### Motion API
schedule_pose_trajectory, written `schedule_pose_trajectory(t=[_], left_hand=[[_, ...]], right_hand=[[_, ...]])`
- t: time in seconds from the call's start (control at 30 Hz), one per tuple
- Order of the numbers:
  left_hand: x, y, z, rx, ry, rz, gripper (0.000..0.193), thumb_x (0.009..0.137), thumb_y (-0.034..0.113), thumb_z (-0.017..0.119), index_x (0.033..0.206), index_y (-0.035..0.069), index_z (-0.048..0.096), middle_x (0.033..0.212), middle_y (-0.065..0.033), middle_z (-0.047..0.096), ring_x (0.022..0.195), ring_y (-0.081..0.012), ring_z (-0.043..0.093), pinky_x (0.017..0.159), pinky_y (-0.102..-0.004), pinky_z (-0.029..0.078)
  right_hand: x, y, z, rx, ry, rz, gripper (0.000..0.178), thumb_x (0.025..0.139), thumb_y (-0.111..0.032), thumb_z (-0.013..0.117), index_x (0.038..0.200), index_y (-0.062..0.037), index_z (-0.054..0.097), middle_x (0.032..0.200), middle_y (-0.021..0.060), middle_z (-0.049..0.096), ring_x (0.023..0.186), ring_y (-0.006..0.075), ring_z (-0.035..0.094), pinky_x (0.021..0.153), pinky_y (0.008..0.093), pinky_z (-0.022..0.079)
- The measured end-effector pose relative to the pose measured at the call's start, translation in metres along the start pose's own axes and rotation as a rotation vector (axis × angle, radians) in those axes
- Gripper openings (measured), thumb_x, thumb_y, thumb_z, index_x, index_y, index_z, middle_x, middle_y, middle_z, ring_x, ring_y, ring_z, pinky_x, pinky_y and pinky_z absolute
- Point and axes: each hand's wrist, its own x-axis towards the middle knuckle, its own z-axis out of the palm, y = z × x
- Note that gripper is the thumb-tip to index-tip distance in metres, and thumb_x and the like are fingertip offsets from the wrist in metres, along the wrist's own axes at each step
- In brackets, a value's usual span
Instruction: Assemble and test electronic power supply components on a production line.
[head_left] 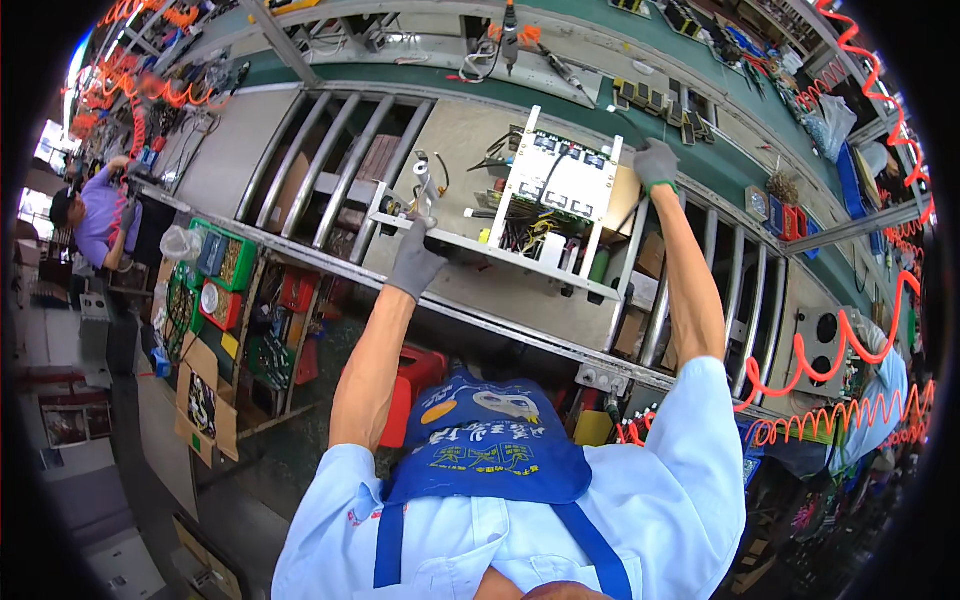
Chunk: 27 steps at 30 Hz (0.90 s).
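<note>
An open metal chassis frame (520, 262) lies on the work line in front of me. White circuit boards (565, 175) sit in it between two pale rails, with bundled wires (530, 222) below them. My left hand (415, 265), in a grey glove, is closed on the frame's near left corner, beside an upright silver cylinder (424, 182). At the far right corner, my right hand (656, 166), also gloved, has its fingers bent over the frame's edge. Its fingertips are partly hidden.
Metal rollers (352, 172) flank the work plate on both sides. A power screwdriver (510, 40) hangs beyond the chassis. Black blocks (650, 100) lie on the green far bench. Green and red bins (232, 262) stand at left, near a person in purple (105, 215). Coiled orange hoses (850, 350) hang at right.
</note>
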Motion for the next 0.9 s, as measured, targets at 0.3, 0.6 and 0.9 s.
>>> schedule_pose_trajectory(t=[0.3, 0.6, 0.9], left_hand=[[-0.153, -0.036, -0.039, 0.519, 0.527, -0.146, 0.046, 0.089, 0.023, 0.064, 0.129, 0.006, 0.052, 0.122, -0.0153, 0.059, 0.120, -0.0306, 0.056, 0.098, -0.0539, 0.045], [-0.197, -0.071, -0.130, 1.273, 0.159, -0.168, 0.056, 0.081, 0.013, 0.069, 0.130, -0.001, 0.044, 0.125, -0.0247, 0.057, 0.113, -0.0362, 0.063, 0.089, -0.0514, 0.056], [-0.172, -0.092, -0.157, 1.434, 0.292, -0.441, 0.058, 0.053, 0.006, 0.093, 0.101, -0.003, 0.062, 0.100, -0.0176, 0.066, 0.095, -0.0290, 0.066, 0.084, -0.0351, 0.054]], right_hand=[[-0.217, -0.044, -0.072, 0.263, 0.418, 0.017, 0.047, 0.090, -0.009, 0.054, 0.136, 0.0020, 0.054, 0.134, 0.0206, 0.061, 0.125, 0.0313, 0.058, 0.106, 0.0372, 0.042], [-0.377, -0.046, -0.064, 0.245, 0.532, 0.102, 0.030, 0.093, -0.014, 0.057, 0.115, 0.0037, 0.066, 0.103, 0.0229, 0.070, 0.096, 0.0386, 0.068, 0.084, 0.0412, 0.052], [-0.447, -0.022, -0.022, 0.150, 0.654, 0.047, 0.028, 0.094, -0.011, 0.054, 0.114, 0.0062, 0.064, 0.094, 0.0206, 0.070, 0.082, 0.0320, 0.069, 0.073, 0.0380, 0.053]])
